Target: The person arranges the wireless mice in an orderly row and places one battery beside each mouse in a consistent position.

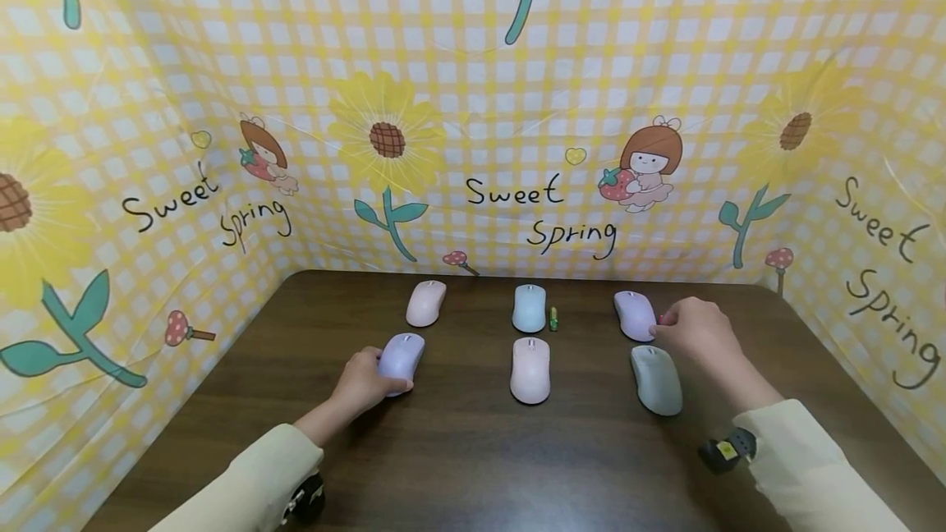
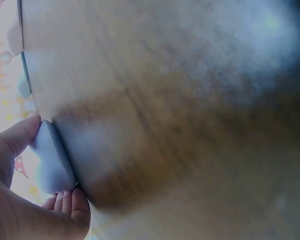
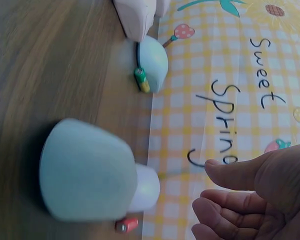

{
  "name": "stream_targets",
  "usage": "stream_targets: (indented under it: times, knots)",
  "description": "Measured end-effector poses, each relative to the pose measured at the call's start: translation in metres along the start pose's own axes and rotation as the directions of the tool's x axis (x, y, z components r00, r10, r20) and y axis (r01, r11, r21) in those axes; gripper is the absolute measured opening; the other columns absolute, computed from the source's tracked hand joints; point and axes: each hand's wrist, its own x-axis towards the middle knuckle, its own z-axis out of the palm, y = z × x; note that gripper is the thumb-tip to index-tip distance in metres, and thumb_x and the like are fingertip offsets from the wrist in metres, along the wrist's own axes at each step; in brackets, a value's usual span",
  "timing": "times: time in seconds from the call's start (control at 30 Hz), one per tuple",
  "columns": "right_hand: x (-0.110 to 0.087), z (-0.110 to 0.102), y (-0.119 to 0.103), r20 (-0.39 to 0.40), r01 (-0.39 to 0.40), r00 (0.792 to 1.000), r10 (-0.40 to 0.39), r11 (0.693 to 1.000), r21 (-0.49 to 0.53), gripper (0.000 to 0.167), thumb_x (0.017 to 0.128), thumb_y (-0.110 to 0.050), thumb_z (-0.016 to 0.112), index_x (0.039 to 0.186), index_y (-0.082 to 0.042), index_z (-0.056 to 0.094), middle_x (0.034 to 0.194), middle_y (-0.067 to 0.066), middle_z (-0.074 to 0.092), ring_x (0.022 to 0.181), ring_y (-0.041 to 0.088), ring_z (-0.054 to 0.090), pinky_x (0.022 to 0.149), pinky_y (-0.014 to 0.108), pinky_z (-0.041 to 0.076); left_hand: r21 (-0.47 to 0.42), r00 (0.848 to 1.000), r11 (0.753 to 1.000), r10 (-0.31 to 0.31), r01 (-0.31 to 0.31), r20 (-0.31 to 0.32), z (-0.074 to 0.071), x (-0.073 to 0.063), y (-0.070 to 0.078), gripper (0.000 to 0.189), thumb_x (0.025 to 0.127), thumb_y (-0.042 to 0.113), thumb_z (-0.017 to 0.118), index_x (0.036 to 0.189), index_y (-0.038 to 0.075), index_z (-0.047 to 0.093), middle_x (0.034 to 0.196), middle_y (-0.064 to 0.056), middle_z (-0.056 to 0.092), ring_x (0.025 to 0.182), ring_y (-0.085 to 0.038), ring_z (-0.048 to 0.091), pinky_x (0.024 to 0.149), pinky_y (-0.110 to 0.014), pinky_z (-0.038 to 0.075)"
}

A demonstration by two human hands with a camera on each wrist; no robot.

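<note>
My left hand (image 1: 367,382) grips a lavender computer mouse (image 1: 401,358) by its sides on the left of the table; in the left wrist view, the thumb and fingers lie at opposite sides of this mouse (image 2: 55,160). My right hand (image 1: 698,331) is beside another lavender mouse (image 1: 634,315) at the back right. In the right wrist view, its thumb and loosely bent fingers stand apart with nothing between them. A small red battery (image 3: 126,225) lies beside that lavender mouse, mostly hidden by the hand in the head view. A grey-green mouse (image 1: 656,380) sits just in front.
A pink mouse (image 1: 426,304) stands at the back left, a light blue mouse (image 1: 530,309) at the back middle with a green battery (image 1: 553,318) beside it. Another pink mouse (image 1: 530,370) lies in front of the blue one. A checked cloth (image 1: 488,97) walls the brown table (image 1: 473,466).
</note>
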Motion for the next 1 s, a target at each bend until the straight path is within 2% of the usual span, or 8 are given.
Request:
stream_targets:
  times: [0.13, 0.33, 0.8, 1.0]
  knots:
    - [-0.008, -0.006, 0.014, 0.005, -0.026, 1.000, 0.026, 1.000, 0.008, 0.021, 0.085, -0.025, 0.071, 0.072, -0.008, 0.071, 0.072, 0.005, 0.061, 0.068, 0.025, 0.053, 0.056, 0.035, 0.041, 0.005, 1.000, 1.000, -0.003, 0.003, 0.003, 0.000, 0.000, 0.000, 0.070, 0.067, 0.024, 0.090, 0.112, -0.016, 0.054, 0.102, -0.025, 0.061, 0.092, -0.035, 0.058, 0.080, -0.048, 0.047]
    - [-0.017, -0.013, 0.031, 0.031, -0.058, 0.998, 0.058, 0.998, 0.000, 0.027, 0.085, -0.027, 0.073, 0.082, 0.000, 0.072, 0.078, 0.010, 0.065, 0.070, 0.026, 0.055, 0.057, 0.038, 0.045, 0.002, 1.000, 1.000, -0.017, 0.017, 0.008, 0.000, -0.001, 0.001, 0.070, 0.067, 0.023, 0.090, 0.113, -0.016, 0.054, 0.104, -0.026, 0.061, 0.093, -0.036, 0.058, 0.080, -0.048, 0.047]
    - [-0.040, -0.031, 0.062, 0.034, -0.063, 0.997, 0.064, 0.997, -0.046, 0.032, 0.085, -0.028, 0.073, 0.086, 0.004, 0.070, 0.083, 0.016, 0.067, 0.072, 0.028, 0.057, 0.061, 0.045, 0.047, 0.014, 1.000, 1.000, 0.005, -0.005, -0.002, 0.000, -0.002, 0.001, 0.071, 0.067, 0.023, 0.090, 0.112, -0.017, 0.054, 0.103, -0.027, 0.060, 0.093, -0.037, 0.058, 0.080, -0.049, 0.047]
    - [-0.051, -0.038, 0.080, 0.073, -0.066, 0.995, 0.071, 0.995, -0.072, 0.038, 0.086, -0.032, 0.072, 0.089, 0.006, 0.070, 0.088, 0.020, 0.067, 0.078, 0.037, 0.061, 0.066, 0.051, 0.047, 0.009, 1.000, 1.000, -0.006, 0.006, 0.003, 0.000, -0.002, 0.002, 0.071, 0.067, 0.023, 0.090, 0.113, -0.016, 0.054, 0.104, -0.027, 0.060, 0.094, -0.037, 0.058, 0.081, -0.049, 0.047]
